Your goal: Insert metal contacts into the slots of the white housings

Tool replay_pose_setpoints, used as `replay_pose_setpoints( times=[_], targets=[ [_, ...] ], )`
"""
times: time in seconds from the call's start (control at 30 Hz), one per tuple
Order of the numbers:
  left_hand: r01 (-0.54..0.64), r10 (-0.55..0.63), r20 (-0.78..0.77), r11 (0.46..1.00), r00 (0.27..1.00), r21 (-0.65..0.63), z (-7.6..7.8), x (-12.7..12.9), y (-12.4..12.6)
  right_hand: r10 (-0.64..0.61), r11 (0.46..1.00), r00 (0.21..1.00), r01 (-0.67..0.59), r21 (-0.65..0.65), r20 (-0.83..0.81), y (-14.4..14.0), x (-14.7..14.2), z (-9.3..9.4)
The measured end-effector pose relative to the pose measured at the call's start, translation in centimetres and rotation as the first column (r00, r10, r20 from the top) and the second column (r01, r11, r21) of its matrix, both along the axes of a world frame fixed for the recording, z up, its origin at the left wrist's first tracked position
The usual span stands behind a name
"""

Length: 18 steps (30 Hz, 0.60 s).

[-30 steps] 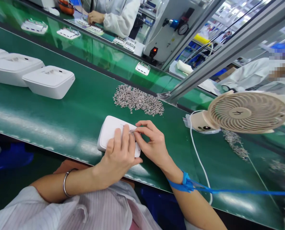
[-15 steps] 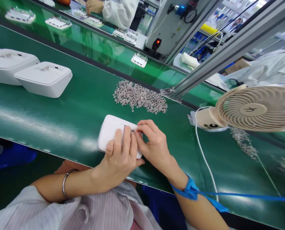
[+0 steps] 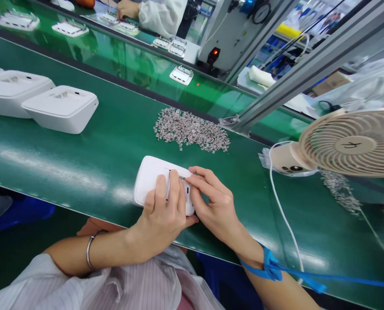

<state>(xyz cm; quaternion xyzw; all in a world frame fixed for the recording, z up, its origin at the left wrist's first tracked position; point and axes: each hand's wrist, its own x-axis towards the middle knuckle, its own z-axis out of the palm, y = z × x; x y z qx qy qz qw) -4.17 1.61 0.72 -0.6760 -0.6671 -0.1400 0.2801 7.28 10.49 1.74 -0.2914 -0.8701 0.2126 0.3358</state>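
A white plastic housing (image 3: 148,181) lies on the green work surface close to its front edge. My left hand (image 3: 166,215) grips it, fingers across the top and thumb along the near right side. At the housing's right part, my right hand (image 3: 216,204) has its bent fingertips by a recess where small metal bits show. Whatever its fingertips may pinch is too small and too covered to make out. Beyond the housing lies a heap of small metal clips (image 3: 192,131). A blue strap (image 3: 266,265) is tied round my right wrist.
White housings (image 3: 59,107) stand at left. A beige fan (image 3: 353,144) with a white cable (image 3: 280,211) is at right, near more metal pieces (image 3: 340,191). Behind a metal post (image 3: 285,82), white boards (image 3: 181,75) lie on a green belt; a co-worker's hand (image 3: 127,8) is beyond.
The fingertips of my right hand have drawn slightly apart and back, uncovering more of the housing's right part. A board on the far belt has shifted left. The view has moved a little.
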Motion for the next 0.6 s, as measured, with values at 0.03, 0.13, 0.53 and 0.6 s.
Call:
replay_pose_setpoints(
  times=[0.03,0.13,0.53,0.6],
  targets=[
    [0.000,0.000,0.002,1.000,1.000,0.006,0.0,0.0,0.0,0.003,1.000,1.000,-0.003,0.007,0.013,0.0,0.0,-0.1],
    [-0.004,0.004,-0.007,1.000,1.000,0.017,0.2,0.0,0.1,0.009,0.998,0.997,-0.014,0.060,0.079,0.0,0.2,0.0],
    [0.054,-0.057,-0.009,0.984,0.998,-0.168,0.9,-0.8,-0.7,-0.157,0.951,0.985,0.131,-0.280,-0.073,1.8,-1.6,-0.7],
    [0.139,-0.139,0.016,0.961,0.990,-0.238,1.3,-2.0,-0.9,-0.194,0.930,0.975,0.147,-0.337,-0.111,2.1,-1.6,-1.0]
  ],
)
